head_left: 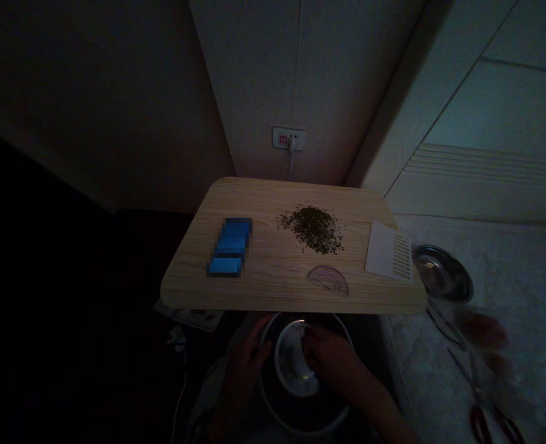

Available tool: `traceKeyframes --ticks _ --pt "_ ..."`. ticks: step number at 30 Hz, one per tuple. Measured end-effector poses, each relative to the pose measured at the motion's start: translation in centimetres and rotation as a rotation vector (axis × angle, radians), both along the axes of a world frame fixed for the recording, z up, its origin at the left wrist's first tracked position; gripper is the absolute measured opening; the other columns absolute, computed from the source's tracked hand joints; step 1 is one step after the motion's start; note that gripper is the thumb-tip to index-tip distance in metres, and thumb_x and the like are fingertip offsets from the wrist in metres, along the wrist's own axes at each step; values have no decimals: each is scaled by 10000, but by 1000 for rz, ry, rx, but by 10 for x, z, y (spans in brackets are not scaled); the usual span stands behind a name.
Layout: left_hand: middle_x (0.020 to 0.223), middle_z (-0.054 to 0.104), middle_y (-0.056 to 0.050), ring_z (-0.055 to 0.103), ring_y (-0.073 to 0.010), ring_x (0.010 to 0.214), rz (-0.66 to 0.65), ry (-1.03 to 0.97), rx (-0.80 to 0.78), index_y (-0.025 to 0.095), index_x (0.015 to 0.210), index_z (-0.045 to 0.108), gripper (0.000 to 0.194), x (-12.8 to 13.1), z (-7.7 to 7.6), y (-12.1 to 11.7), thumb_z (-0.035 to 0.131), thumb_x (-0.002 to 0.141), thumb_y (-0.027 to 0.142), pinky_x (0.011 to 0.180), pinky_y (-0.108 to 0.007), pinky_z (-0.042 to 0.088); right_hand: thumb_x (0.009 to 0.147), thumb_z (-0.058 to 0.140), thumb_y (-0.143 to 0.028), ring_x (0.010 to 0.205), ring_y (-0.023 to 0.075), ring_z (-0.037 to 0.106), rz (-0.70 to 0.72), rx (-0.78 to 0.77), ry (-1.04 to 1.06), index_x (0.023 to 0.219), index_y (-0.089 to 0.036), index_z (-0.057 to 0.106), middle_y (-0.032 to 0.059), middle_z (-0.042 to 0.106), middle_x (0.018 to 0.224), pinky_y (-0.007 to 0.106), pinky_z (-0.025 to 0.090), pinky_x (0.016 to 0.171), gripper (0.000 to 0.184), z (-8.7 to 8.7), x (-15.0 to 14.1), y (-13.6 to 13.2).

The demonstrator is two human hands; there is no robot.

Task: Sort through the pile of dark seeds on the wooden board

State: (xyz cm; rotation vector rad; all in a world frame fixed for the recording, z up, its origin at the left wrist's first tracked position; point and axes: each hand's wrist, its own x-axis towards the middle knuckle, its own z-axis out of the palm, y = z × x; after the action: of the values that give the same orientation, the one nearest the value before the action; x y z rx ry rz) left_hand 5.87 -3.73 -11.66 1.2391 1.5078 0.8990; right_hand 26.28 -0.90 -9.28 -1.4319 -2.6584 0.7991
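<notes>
Below the near edge of a small wooden table, my left hand curls round the left rim of a large dark metal bowl. My right hand is closed on a small white bowl that sits inside the large one. On the tabletop lie a pile of small dark seeds, a clear protractor, a white comb and a blurred blue object. It is dim, so the fingers show only in part.
A steel bowl rests on a white cloth to the right, with red-handled scissors and thin metal tools nearby. A wall socket with a plugged cable sits behind the table. The left side is dark.
</notes>
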Motion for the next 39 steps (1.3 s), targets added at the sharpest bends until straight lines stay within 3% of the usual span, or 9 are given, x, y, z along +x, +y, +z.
traceKeyframes --ticks 8,18,26,31,34,39 --pt "1238 612 -28 579 -225 1098 7 -2 11 241 1205 538 385 0 2 2 505 822 254 899 -311 470 827 460 -104 896 161 556 0 3 14 886 -176 592 53 594 972 255 439 797 161 1 2 0" --pt "1223 620 -34 586 -230 1082 16 -14 -26 227 1212 527 384 0 0 0 498 829 239 908 -330 462 838 406 -62 867 150 559 -121 -77 114 901 -188 575 52 554 988 260 443 787 220 1 14 4" --pt "1223 621 -25 548 -233 1133 19 -8 -4 232 1188 553 373 1 -3 1 505 819 216 917 -321 454 860 410 -126 770 147 560 -347 5 286 881 -217 563 32 551 923 259 449 699 180 25 37 6" --pt "1235 613 -31 535 -224 1150 -5 -38 -14 221 1200 539 369 3 1 0 496 833 210 924 -309 448 847 405 -114 792 155 557 -476 100 301 900 -210 550 30 548 910 273 437 712 182 28 48 4" --pt "1229 616 -32 528 -226 1156 -9 -27 -16 223 1207 531 368 5 3 0 496 841 219 931 -313 438 854 400 -112 795 147 556 -459 42 289 885 -206 547 28 546 923 260 431 713 178 26 43 -1" --pt "1244 602 -23 536 -215 1143 -28 -42 -10 237 1206 528 365 6 3 0 487 845 208 927 -304 436 860 417 -118 796 137 562 -291 -71 218 870 -212 571 18 562 927 234 421 699 181 16 25 -7"
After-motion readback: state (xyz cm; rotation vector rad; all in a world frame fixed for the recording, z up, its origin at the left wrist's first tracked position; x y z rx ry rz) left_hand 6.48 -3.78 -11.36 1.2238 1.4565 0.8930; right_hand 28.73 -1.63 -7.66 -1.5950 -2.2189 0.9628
